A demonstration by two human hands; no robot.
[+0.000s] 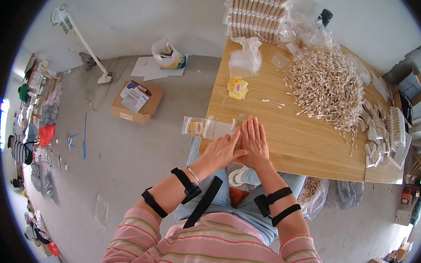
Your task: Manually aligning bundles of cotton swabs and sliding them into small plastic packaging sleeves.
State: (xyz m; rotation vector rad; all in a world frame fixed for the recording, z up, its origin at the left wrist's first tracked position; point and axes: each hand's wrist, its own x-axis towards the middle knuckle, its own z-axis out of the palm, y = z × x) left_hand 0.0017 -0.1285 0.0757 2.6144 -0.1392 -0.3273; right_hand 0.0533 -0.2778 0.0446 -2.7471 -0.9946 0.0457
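Observation:
A row of cotton swabs [238,125] lies near the table's front left edge, partly covered by my hands. My right hand [255,144] rests flat along its right side, fingers stretched out. Against the other side is my left hand [222,152], its index finger and thumb extended and its thumb touching my right hand; the other fingers are partly hidden. Just left of it, a clear plastic packet of swabs [187,126] with a yellow label card [197,127] sticks out past the table edge. Two or three loose swabs [273,104] lie farther back.
A big heap of loose swabs [325,85] covers the table's right half. Bundled swabs [376,133] lie beyond it. Yellow cards [237,88], clear bags [245,62] and stacked swab packs [258,17] sit toward the back. A cardboard box [147,110] stands on the floor at left.

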